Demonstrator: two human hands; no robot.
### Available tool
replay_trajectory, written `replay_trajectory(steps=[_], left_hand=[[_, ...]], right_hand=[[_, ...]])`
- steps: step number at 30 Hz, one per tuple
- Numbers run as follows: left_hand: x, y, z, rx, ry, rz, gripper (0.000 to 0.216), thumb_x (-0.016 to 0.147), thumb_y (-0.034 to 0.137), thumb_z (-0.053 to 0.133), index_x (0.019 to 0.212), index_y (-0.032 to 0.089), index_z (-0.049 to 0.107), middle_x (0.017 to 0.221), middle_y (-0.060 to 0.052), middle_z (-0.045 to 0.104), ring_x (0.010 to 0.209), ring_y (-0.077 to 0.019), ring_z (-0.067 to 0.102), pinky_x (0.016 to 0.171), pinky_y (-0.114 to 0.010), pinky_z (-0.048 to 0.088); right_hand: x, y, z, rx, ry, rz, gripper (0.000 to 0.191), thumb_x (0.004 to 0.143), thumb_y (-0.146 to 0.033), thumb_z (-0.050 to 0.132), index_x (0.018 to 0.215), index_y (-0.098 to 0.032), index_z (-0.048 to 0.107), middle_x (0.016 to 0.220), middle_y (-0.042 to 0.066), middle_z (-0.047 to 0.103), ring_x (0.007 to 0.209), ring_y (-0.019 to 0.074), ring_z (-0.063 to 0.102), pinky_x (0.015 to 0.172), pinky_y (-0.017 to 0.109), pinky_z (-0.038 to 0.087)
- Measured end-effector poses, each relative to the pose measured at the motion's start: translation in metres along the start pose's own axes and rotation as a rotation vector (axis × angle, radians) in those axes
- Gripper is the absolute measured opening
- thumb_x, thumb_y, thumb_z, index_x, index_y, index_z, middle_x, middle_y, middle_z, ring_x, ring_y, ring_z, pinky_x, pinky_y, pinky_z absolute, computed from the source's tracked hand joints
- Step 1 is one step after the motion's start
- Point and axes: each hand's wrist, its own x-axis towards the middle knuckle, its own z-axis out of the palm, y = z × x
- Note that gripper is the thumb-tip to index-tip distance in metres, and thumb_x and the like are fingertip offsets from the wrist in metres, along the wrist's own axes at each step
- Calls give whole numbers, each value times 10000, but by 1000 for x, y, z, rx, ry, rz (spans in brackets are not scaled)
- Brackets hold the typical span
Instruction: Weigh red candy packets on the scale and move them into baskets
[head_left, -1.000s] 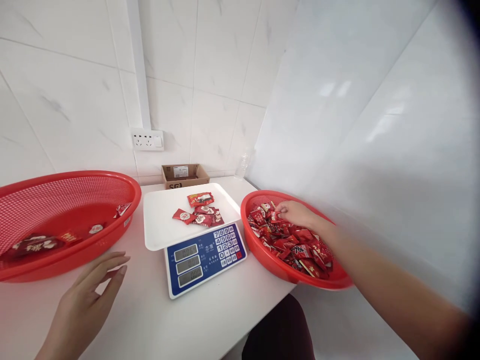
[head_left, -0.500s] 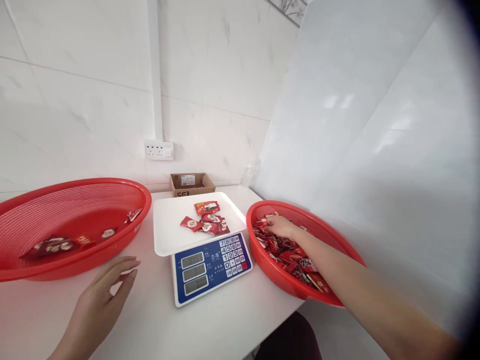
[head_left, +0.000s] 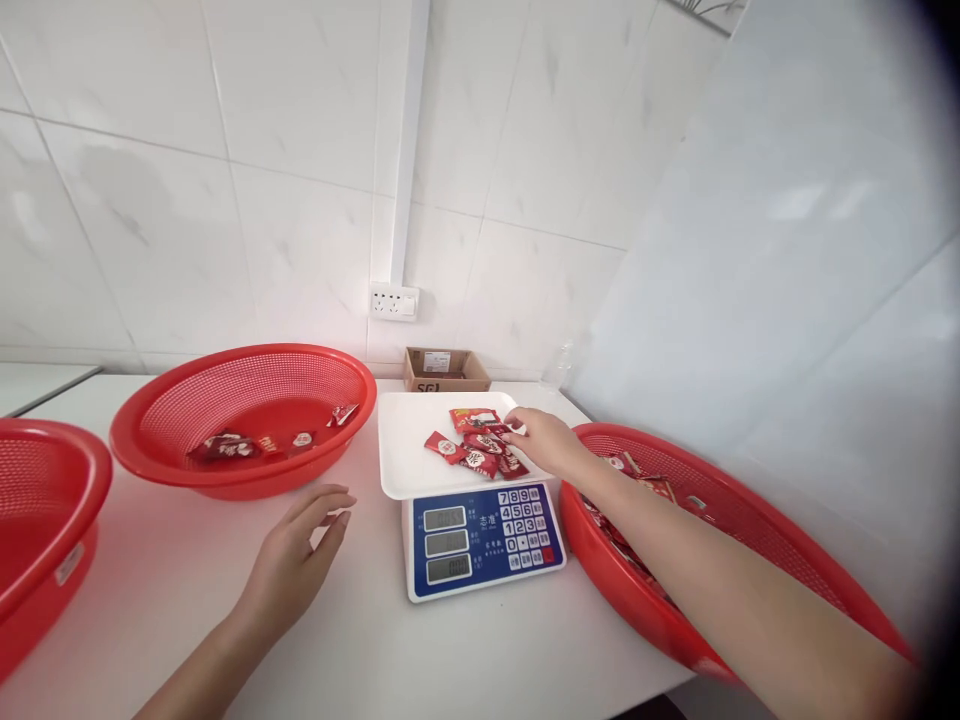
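My right hand reaches over the right side of the white scale tray, fingers pinched on a red candy packet among several packets lying there. The scale has a blue keypad face. My left hand rests open on the white table, left of the scale, holding nothing. A red basket with red packets sits at the right under my forearm.
A second red basket with a few packets stands left of the scale. A third red basket is at the far left edge. A small cardboard box sits against the tiled wall below a socket.
My right hand left the right basket and moved left onto the scale tray with a packet. The view has swung left, bringing a third basket into sight. My left hand stayed open.
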Motion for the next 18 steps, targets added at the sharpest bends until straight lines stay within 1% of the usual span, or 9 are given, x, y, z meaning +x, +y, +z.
replay_trajectory(steps=[2,4,7,9,11,12,13,16,18], left_hand=[[0,1,-1,-6,6,18,233,855,371,452,890,230,634,1029,-51,635,904,-166,625,687,-236,543],[-1,2,-1,-1,-3,24,230,861,358,444,899,228,630,1037,-56,631,895,-167,625,679,-243,544],[-2,4,-1,15,-18,40,224,868,339,435,910,229,626,1046,-60,624,898,-169,622,676,-250,542],[-3,5,-1,20,-25,50,215,870,325,434,916,233,623,1050,-57,621,877,-161,622,629,-230,534],[-3,6,-2,19,-31,46,210,872,316,433,918,237,621,1053,-54,619,839,-151,625,558,-206,515],[-3,6,-2,19,-34,40,210,873,316,431,919,237,620,1053,-54,619,824,-149,627,535,-200,506],[-3,6,-2,18,-37,35,211,875,317,429,919,237,619,1053,-55,619,815,-148,628,530,-200,504],[-3,6,-2,18,-45,23,212,876,325,429,922,240,618,1059,-53,616,814,-149,629,543,-206,508],[-4,4,-1,19,-49,16,213,876,331,429,923,243,618,1064,-51,615,821,-150,628,539,-206,506]], right_hand=[[0,-10,8,118,-2,-41,319,821,-313,521,1122,-222,576,1128,57,629,903,169,609,767,273,443],[-2,-17,12,186,-3,-129,392,822,-336,518,1196,-221,546,1210,75,583,1032,194,571,885,318,425],[-5,-25,16,140,-72,-215,501,810,-406,531,1275,-222,504,1394,99,424,1295,264,344,1045,422,293],[-6,-27,20,118,-186,-185,574,827,-477,483,1335,-211,446,1474,108,295,1362,287,205,1082,453,224],[-6,-26,23,128,-271,-141,610,853,-527,404,1369,-203,399,1494,114,246,1371,286,177,1088,447,214],[-5,-25,24,134,-277,-135,612,857,-541,382,1369,-206,399,1492,111,253,1366,281,198,1084,438,226],[-4,-24,25,137,-252,-138,605,857,-547,379,1360,-213,413,1483,105,277,1356,273,232,1078,429,244],[4,-21,26,94,-105,-162,587,839,-554,413,1327,-230,452,1442,97,356,1320,256,308,1062,421,273],[13,-20,27,53,-54,-143,626,835,-572,404,1359,-228,408,1460,106,319,1338,260,265,1068,438,249]])
